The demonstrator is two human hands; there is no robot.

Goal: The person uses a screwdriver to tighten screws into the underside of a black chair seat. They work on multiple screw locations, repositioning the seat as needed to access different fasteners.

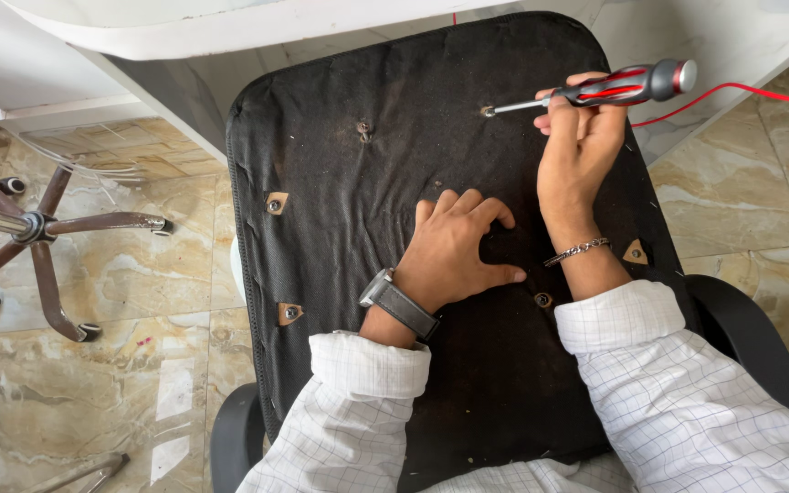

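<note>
Chair base [34, 228], five chrome legs with castors, lies on the marble floor [93, 383] off the seat's left edge, partly cut off by the frame. Upturned chair seat [340, 183], black fabric underside, fills the middle; bolts in small fabric cutouts near its left edge, another [364, 130] near the top edge. Left hand [458, 251] flat on the seat centre, fingers spread, gripping nothing; wristwatch [401, 303] on that wrist. Right hand [582, 137] near the top right corner, closed round a red-and-grey screwdriver [595, 94]; the shaft points left and its tip sits at a mount point, contact too small to confirm. Bracelet [577, 249] on the right wrist. Open fabric between the hands and the left edge. Red cable [741, 89] runs off right. Armrest [746, 338] curves past the right edge; the seat's bottom edge is hidden by sleeves.
</note>
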